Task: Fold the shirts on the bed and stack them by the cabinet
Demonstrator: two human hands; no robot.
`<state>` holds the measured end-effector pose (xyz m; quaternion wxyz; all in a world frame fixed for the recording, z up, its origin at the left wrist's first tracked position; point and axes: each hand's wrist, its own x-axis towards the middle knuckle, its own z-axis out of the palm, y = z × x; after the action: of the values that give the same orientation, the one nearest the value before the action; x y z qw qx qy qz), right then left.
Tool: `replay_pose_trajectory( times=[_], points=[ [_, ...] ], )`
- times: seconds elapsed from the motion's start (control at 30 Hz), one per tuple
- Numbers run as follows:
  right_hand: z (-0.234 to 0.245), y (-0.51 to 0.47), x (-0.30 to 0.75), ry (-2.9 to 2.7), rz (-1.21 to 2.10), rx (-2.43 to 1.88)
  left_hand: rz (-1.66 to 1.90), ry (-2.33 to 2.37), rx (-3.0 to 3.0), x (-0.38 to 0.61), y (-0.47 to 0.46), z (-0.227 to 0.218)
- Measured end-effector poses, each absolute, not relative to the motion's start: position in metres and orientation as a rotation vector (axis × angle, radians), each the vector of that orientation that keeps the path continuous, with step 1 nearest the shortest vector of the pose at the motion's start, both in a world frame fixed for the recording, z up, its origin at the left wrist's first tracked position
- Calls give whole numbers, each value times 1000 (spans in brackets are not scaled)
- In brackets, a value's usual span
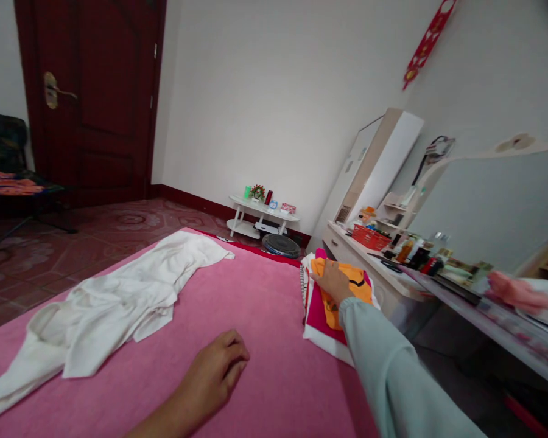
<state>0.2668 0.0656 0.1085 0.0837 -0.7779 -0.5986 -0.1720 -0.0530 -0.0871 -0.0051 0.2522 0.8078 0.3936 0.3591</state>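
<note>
My left hand (pixel 217 368) rests on the pink bedspread (pixel 260 310) with its fingers curled under, nothing visible in it. My right hand (pixel 331 278), in a pale green sleeve, lies flat on an orange folded garment (pixel 354 286) that tops a stack of folded clothes (pixel 322 316), magenta and white beneath. A crumpled white garment (pixel 114 301) is spread on the bedspread to the left, apart from both hands.
A dressing table (pixel 379 261) with bottles, a red basket (pixel 369 237) and a mirror (pixel 493 207) stands right of the bed. A small white side table (pixel 260 216) sits by the far wall. A dark red door (pixel 95 91) and a chair (pixel 9 176) are at the left.
</note>
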Motion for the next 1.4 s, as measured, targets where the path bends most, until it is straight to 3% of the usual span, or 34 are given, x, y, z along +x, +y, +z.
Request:
replay_pose_trajectory(
  times=[0.23, 0.53, 0.77, 0.9, 1.1, 1.4],
  points=[
    [82, 89, 289, -1619, -507, -2189, 955, 1085, 2165, -53, -85, -5],
    [95, 92, 337, -935, -438, -1979, 949, 1111, 2192, -52, -85, -8],
    [109, 95, 319, -1268, -206, -1763, 935, 1099, 2185, -53, -84, -7],
    [108, 53, 312, -1508, -394, -1704, 936, 1094, 2190, -53, -84, -6],
    [61, -25, 296, -1988, -525, -1731, 934, 1090, 2202, -53, -83, -8],
    [38, -79, 266, -2178, 11, -1658, 957, 1043, 2203, -53, -83, -8]
  ],
)
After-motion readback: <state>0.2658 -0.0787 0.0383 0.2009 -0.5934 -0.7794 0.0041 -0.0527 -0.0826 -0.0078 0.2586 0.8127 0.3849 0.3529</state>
